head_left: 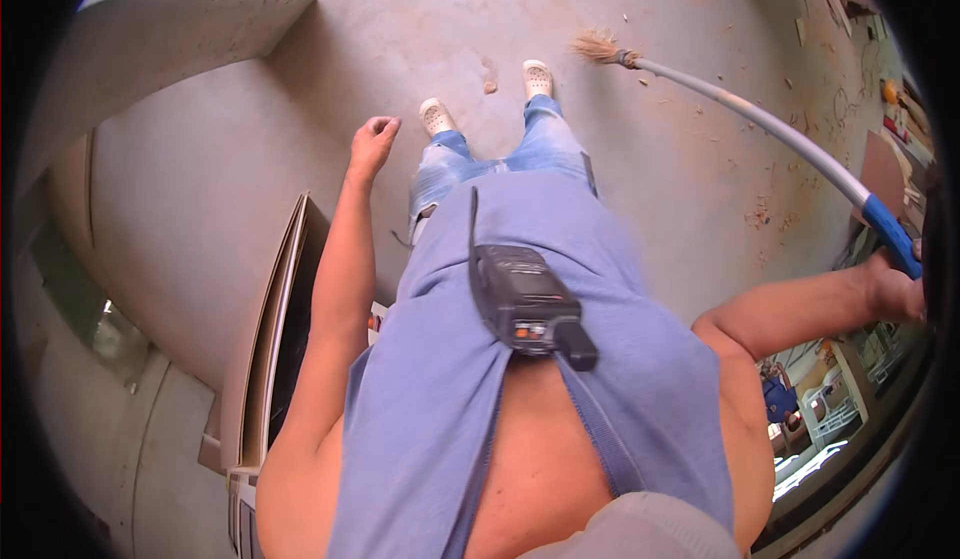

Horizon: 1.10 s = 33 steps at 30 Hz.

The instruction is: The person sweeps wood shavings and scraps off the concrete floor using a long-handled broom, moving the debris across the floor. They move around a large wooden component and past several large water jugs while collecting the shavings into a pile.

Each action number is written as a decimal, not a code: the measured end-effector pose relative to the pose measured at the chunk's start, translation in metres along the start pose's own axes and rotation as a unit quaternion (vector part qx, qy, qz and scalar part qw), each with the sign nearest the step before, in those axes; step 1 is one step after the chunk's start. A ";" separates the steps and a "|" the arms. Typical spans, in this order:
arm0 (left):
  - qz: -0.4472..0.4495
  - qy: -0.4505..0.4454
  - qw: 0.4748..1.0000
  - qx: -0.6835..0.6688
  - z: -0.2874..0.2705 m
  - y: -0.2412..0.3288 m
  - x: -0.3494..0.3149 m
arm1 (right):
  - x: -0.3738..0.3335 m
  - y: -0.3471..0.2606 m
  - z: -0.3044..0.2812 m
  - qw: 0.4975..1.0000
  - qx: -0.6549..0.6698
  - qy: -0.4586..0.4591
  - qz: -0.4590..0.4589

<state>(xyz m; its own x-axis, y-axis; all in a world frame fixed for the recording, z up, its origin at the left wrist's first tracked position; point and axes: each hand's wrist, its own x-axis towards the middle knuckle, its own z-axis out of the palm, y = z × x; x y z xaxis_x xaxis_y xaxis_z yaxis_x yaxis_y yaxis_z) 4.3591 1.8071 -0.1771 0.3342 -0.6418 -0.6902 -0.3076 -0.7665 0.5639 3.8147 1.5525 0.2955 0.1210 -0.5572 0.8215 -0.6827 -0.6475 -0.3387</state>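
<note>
Head view, looking down the person's front to a concrete floor [250,159]. The right hand [895,294] is wrapped around the blue grip of a broom [760,119], high on the shaft at the right rim of the picture. The long pale handle slopes from that grip across to the bristles [597,47], which rest on or just above the floor, beside and to the right of the right shoe [537,77]. The high hold lets the head reach the floor ahead of the feet. The left hand [372,144] holds nothing: its fingers are loosely curled, and the arm hangs clear of the body, apart from the broom. A black radio [525,304] is clipped to the chest of the blue shirt [440,379], leaving both hands free.

Wood chips and dust lie scattered on the floor to the right of the bristles. The top end of the handle and part of the right hand are cut off by the dark rim. Whether the bristles touch the floor cannot be told. Flat boards [275,309] stand on edge at the left, their lower ends hidden by the arm.
</note>
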 end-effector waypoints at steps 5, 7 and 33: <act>-0.072 0.030 0.988 -0.137 -0.067 -0.153 -0.043 | -0.004 -0.033 0.025 0.983 0.127 0.083 0.104; -0.122 0.047 0.988 -0.085 -0.087 -0.215 -0.069 | -0.003 -0.055 0.025 0.972 0.135 0.109 0.157; -0.052 0.003 0.994 -0.101 -0.124 -0.163 0.008 | -0.030 -0.136 -0.013 0.953 0.038 0.104 0.280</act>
<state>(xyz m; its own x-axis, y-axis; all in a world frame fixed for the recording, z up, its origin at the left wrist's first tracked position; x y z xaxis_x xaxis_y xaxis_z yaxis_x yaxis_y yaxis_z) 4.5227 1.9237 -0.2185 0.3607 -0.5591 -0.7465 -0.0863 -0.8170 0.5702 3.8950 1.6639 0.3227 -0.3986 -0.7169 0.5720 -0.5432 -0.3180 -0.7770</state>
